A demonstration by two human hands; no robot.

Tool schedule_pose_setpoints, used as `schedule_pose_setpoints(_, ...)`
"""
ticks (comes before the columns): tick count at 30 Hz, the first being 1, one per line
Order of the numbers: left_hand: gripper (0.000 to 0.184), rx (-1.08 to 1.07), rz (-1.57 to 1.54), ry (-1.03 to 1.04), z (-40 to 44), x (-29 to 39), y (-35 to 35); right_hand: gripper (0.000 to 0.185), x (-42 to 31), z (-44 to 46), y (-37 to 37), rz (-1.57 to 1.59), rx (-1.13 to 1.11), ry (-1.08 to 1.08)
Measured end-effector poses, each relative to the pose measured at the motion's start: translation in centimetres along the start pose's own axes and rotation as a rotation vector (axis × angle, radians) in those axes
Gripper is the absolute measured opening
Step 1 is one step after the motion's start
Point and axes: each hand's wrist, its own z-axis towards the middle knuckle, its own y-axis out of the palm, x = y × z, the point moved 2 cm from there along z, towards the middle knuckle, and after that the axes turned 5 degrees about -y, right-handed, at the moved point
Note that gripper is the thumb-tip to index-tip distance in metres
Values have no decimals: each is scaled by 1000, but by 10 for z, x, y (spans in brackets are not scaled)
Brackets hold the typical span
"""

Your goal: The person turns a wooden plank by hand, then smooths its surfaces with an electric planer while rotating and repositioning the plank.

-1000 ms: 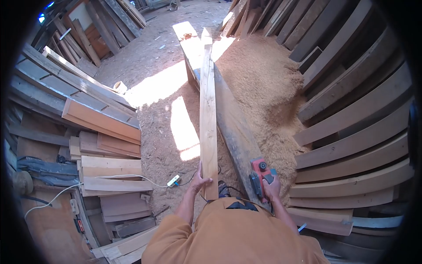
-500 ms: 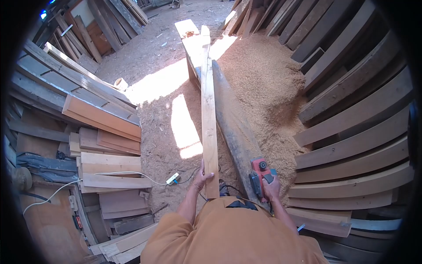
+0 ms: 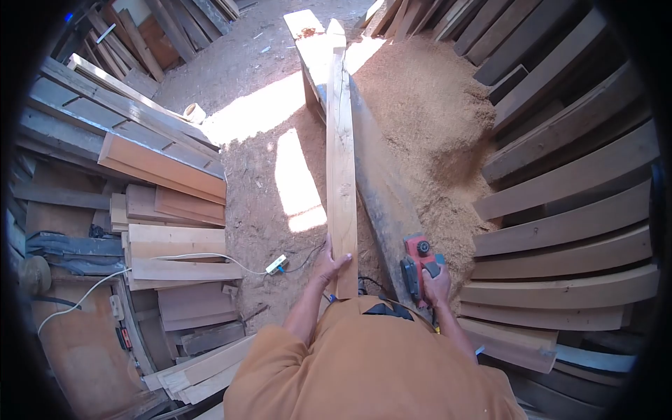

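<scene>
My left hand (image 3: 330, 267) grips the near end of a long pale timber (image 3: 341, 168), thumb over the top and fingers down its left side. Two long faces of this timber show, and its far end rests on the far part of a dusty plank bench (image 3: 388, 203) that slants away from me. At my right, an electric planer (image 3: 418, 264), red and black, sits on the near end of the bench. Wrapped round its handle is my right hand (image 3: 438, 285). The planer's underside is hidden.
Sawdust and shavings (image 3: 437, 133) are heaped right of the bench. Boards (image 3: 560, 245) lean in rows along the right, and stacked planks (image 3: 178, 262) line the left. A pale cord runs to a power socket block (image 3: 277, 264) on the ground.
The timber has shifted slightly forward and right and rolled, so its left face shows more. My left hand moved along with it. The planer stays on the bench in my right hand.
</scene>
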Motion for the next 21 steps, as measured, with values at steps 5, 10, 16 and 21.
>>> schedule_pose_setpoints(5, 133, 94, 439, -165, -9, 30, 20, 49, -5, 0, -3, 10, -15, 19)
schedule_pose_setpoints(10, 135, 244, 684, -232, -21, 54, 49, 53, -4, 1, -6, -46, -36, 23)
schedule_pose_setpoints(16, 130, 335, 896, -295, -24, 51, 51, 50, -21, -1, -13, -38, -38, 4)
schedule_pose_setpoints(21, 130, 340, 851, -233, -18, 62, 20, 48, -3, 1, -3, -1, 3, -36)
